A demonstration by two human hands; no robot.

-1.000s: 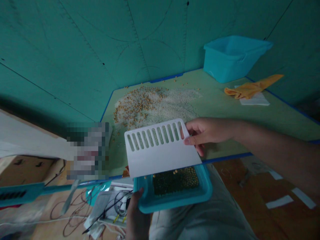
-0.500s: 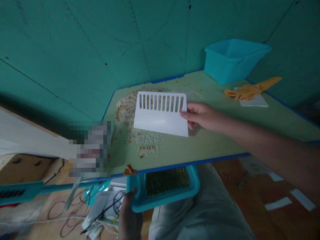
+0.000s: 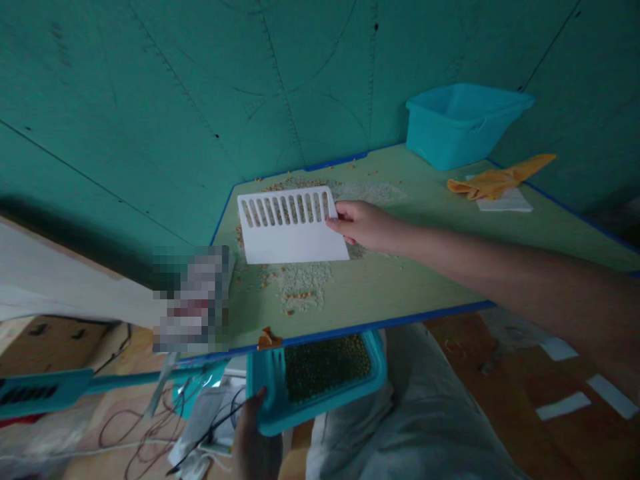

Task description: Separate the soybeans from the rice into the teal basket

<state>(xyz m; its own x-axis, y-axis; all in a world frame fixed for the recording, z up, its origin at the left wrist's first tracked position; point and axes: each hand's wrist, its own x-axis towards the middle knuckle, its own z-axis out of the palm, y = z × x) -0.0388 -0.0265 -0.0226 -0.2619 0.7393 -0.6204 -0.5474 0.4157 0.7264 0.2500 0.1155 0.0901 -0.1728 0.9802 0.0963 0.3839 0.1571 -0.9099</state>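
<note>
My right hand [image 3: 357, 223] grips the right edge of a white slotted plastic panel [image 3: 293, 243], fingers pinched round its side. The panel stands tilted over the table [image 3: 380, 287], among spilled pale grains [image 3: 310, 283] and yellow-orange kernels [image 3: 300, 295]. Some of the spill shows through its slots; the rest behind it is hidden. Below the table's front edge, my left hand [image 3: 256, 433] holds a shallow teal tray [image 3: 320, 415] by its left end. Dark and yellowish grains [image 3: 327, 367] lie in the tray.
A teal tub [image 3: 450, 140] stands at the back right, near an orange glove [image 3: 500, 180] on white paper. A blurred-out item [image 3: 193, 303] sits at the table's left edge. Cables [image 3: 140, 427] and a cardboard box [image 3: 50, 340] lie on the floor at left.
My right hand has moved the white panel to the left across the spill, and its tilt has shifted. The tray in my left hand has moved slightly left.
</note>
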